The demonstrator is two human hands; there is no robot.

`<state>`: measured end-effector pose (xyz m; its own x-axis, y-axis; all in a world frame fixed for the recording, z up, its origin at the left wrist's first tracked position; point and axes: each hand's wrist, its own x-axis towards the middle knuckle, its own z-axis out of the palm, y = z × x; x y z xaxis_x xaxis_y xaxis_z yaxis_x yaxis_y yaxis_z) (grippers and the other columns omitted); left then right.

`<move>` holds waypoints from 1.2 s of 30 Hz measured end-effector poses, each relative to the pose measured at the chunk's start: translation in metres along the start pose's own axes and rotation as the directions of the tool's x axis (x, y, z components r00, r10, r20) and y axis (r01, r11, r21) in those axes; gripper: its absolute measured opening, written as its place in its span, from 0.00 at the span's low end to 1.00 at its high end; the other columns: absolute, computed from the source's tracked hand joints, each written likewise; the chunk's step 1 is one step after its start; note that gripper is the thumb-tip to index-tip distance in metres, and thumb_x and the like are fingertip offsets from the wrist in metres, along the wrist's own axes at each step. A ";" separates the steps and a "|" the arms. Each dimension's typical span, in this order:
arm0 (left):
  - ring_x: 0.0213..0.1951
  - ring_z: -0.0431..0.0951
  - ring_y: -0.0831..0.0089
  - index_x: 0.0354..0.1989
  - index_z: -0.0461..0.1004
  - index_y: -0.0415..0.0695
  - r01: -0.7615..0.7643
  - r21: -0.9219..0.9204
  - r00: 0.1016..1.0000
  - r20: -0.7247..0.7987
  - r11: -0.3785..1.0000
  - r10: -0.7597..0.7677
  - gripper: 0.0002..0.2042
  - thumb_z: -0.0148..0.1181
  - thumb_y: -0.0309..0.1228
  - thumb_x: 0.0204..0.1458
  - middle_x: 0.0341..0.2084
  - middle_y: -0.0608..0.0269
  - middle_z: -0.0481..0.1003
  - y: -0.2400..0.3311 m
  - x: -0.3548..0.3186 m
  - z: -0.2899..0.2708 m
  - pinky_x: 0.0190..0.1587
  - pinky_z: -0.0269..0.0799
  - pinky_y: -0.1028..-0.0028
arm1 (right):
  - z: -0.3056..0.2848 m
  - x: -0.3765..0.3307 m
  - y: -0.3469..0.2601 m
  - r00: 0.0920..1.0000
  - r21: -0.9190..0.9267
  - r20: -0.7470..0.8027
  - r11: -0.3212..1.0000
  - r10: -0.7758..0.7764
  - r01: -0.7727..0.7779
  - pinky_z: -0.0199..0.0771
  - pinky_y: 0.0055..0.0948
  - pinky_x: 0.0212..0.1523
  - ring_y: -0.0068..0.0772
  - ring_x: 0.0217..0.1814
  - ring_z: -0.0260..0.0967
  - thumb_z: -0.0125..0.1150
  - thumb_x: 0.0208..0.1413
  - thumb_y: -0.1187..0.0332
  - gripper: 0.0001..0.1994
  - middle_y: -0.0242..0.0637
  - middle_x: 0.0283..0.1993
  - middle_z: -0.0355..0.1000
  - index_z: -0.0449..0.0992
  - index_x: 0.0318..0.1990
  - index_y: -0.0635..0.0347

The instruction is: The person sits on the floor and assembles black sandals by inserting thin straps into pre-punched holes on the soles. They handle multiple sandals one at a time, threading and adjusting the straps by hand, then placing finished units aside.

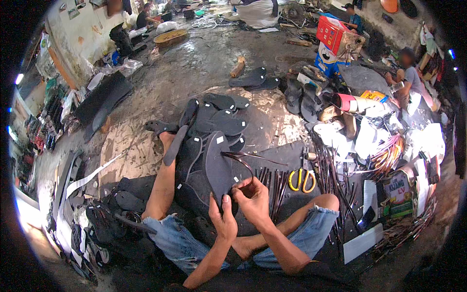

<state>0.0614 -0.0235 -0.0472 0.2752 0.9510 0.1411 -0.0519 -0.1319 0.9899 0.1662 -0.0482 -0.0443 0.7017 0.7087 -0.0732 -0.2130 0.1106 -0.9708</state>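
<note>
In front of me a black sandal sole stands tilted, a small white sticker at its upper end. My left hand is closed round its lower end, thumb on the near face. A thin dark brown strap comes out of the sole's right edge and loops down to my right hand, whose fingertips pinch it close to the sole's lower edge. Another strap end sticks out to the right. Behind lies a pile of black soles with white stickers.
Yellow-handled scissors lie right of my hands, among bundles of dark strips. White bags and a red box stand farther right. Loose soles and white strips are on the left. Another person sits at the right.
</note>
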 end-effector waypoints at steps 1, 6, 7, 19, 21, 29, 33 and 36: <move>0.56 0.76 0.62 0.67 0.69 0.31 0.034 0.001 0.998 -0.052 0.999 -0.034 0.22 0.54 0.37 0.76 0.56 0.49 0.78 -0.002 -0.003 0.000 0.62 0.70 0.62 | 0.000 -0.001 0.005 0.999 0.011 0.018 0.999 -0.047 0.047 0.81 0.26 0.46 0.19 0.42 0.78 0.75 0.59 0.75 0.09 0.32 0.39 0.83 0.77 0.38 0.63; 0.53 0.77 0.64 0.63 0.73 0.28 0.039 -0.062 0.996 -0.080 0.997 -0.044 0.21 0.55 0.38 0.77 0.53 0.49 0.80 -0.010 0.003 -0.003 0.58 0.73 0.63 | 0.003 -0.006 0.000 0.985 -0.275 0.040 0.945 -0.170 0.174 0.82 0.28 0.46 0.20 0.42 0.81 0.76 0.59 0.73 0.09 0.36 0.38 0.86 0.78 0.39 0.65; 0.52 0.77 0.66 0.62 0.73 0.30 0.041 -0.038 0.995 -0.088 0.998 -0.044 0.20 0.55 0.37 0.76 0.51 0.51 0.80 -0.007 0.002 -0.005 0.57 0.73 0.63 | 0.004 -0.012 -0.014 0.992 -0.387 0.067 0.913 -0.111 0.129 0.83 0.30 0.46 0.22 0.42 0.82 0.77 0.58 0.71 0.10 0.40 0.37 0.87 0.81 0.40 0.66; 0.57 0.78 0.57 0.67 0.72 0.33 0.119 0.046 0.992 -0.050 0.992 -0.116 0.22 0.55 0.39 0.76 0.58 0.47 0.80 0.011 0.016 -0.005 0.64 0.71 0.59 | 0.001 -0.004 -0.007 0.971 -0.298 0.110 0.925 -0.210 0.234 0.82 0.32 0.43 0.24 0.39 0.84 0.79 0.56 0.67 0.10 0.40 0.36 0.87 0.85 0.37 0.65; 0.58 0.78 0.57 0.67 0.72 0.32 0.089 0.072 0.994 -0.068 0.993 -0.084 0.23 0.55 0.39 0.76 0.58 0.46 0.79 0.012 0.012 -0.002 0.64 0.71 0.59 | 0.008 -0.007 0.006 0.976 -0.262 0.011 0.942 -0.216 0.211 0.82 0.31 0.44 0.23 0.38 0.82 0.78 0.56 0.68 0.10 0.39 0.36 0.86 0.84 0.37 0.65; 0.57 0.78 0.61 0.66 0.72 0.31 0.011 0.069 0.999 -0.052 0.998 -0.007 0.21 0.55 0.37 0.76 0.57 0.49 0.79 0.018 0.020 -0.002 0.63 0.72 0.61 | 0.011 -0.006 0.014 0.983 -0.017 -0.031 0.983 -0.181 0.181 0.83 0.24 0.48 0.19 0.44 0.81 0.71 0.63 0.82 0.10 0.36 0.45 0.86 0.73 0.40 0.62; 0.57 0.78 0.61 0.67 0.72 0.32 -0.027 0.050 0.999 -0.033 0.998 0.029 0.21 0.54 0.38 0.77 0.58 0.51 0.80 0.014 0.018 -0.002 0.63 0.71 0.62 | 0.017 -0.009 0.008 0.927 -0.253 -0.067 0.905 -0.368 0.341 0.84 0.30 0.45 0.24 0.41 0.84 0.77 0.59 0.72 0.09 0.40 0.38 0.87 0.80 0.40 0.63; 0.57 0.78 0.61 0.68 0.72 0.32 0.019 0.017 0.998 -0.059 1.000 -0.018 0.23 0.54 0.39 0.77 0.59 0.51 0.79 0.017 0.018 -0.002 0.65 0.70 0.62 | 0.018 -0.009 0.005 0.969 -0.216 -0.078 0.953 -0.233 0.211 0.84 0.29 0.46 0.23 0.41 0.84 0.77 0.59 0.73 0.09 0.39 0.38 0.87 0.80 0.40 0.64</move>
<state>0.0638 -0.0081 -0.0275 0.2190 0.9681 0.1219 -0.0301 -0.1182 0.9925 0.1467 -0.0415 -0.0443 0.7831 0.6066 0.1369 0.0918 0.1050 -0.9902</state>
